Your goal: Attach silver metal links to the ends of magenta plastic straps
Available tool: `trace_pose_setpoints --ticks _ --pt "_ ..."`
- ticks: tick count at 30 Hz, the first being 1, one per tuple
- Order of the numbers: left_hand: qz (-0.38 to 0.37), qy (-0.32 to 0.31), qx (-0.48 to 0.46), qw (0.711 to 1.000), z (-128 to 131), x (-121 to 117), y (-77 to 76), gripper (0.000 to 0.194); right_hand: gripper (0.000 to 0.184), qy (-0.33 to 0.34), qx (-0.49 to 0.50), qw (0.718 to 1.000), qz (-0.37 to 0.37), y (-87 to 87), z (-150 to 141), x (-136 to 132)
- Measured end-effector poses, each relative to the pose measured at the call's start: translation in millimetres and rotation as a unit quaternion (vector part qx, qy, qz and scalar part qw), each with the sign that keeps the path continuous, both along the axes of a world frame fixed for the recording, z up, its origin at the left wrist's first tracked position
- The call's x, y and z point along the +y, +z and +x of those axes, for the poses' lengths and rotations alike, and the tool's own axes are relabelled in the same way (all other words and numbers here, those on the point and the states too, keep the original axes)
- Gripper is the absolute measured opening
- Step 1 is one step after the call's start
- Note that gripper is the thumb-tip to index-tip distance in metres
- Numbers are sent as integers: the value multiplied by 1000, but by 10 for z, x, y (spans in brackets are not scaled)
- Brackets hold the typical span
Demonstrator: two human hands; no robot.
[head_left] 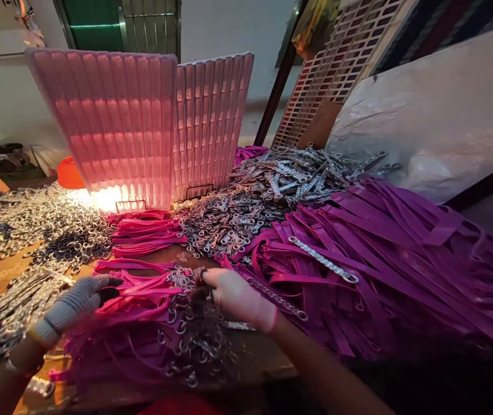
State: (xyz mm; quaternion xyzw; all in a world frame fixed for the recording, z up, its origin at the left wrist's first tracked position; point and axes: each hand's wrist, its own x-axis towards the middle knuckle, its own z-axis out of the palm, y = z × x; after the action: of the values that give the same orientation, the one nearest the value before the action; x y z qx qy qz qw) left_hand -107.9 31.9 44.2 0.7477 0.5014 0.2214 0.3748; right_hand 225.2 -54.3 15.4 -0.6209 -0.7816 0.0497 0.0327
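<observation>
My left hand, in a grey knitted glove, is closed on the end of a pink plastic strap that lies on a bundle of the same straps. My right hand, in a thin pale glove, is closed in a pinch at a cluster of small metal rings and clips hanging below its fingers over the pink bundle. A short metal chain strip lies just right of that hand.
A big heap of magenta straps fills the right side, with a chain strip on top. Piles of metal clips and rings cover the back and left. Two ribbed pink panels stand behind, with an orange lid at their left.
</observation>
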Motion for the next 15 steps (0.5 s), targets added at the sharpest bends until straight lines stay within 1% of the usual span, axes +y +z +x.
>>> trace_pose_setpoints --ticks 2,3,4,5,7,8,9,11,12,13,15 --pt "-66 60 -99 991 56 -35 -129 28 21 -38 -44 998 16 -67 191 338" --pt "-116 92 -161 976 118 -62 -173 30 24 -53 -61 996 24 -105 265 526" --pt "-173 128 -230 949 190 -86 -199 30 26 -60 -75 995 29 -145 326 714" --pt "-234 158 -292 914 264 -102 -209 31 29 -60 -86 994 29 -186 374 892" --pt "-330 203 -374 843 399 -105 -195 28 29 -50 -109 993 18 -265 440 1193" --pt "-357 216 -396 818 456 -94 -184 28 27 -43 -119 992 9 -302 461 1309" --pt "-370 221 -412 803 508 -80 -178 28 23 -35 -127 991 -1 -334 474 1400" --pt "-385 206 -429 791 608 -55 -194 26 17 -20 -138 990 -17 -384 484 1524" --pt "-391 185 -434 790 662 -51 -216 25 19 -15 -141 990 -24 -400 480 1566" --pt "-393 158 -438 793 719 -54 -242 26 23 -12 -142 989 -30 -411 473 1600" --pt "-376 105 -440 809 838 -85 -293 31 28 -11 -139 989 -46 -419 457 1659"
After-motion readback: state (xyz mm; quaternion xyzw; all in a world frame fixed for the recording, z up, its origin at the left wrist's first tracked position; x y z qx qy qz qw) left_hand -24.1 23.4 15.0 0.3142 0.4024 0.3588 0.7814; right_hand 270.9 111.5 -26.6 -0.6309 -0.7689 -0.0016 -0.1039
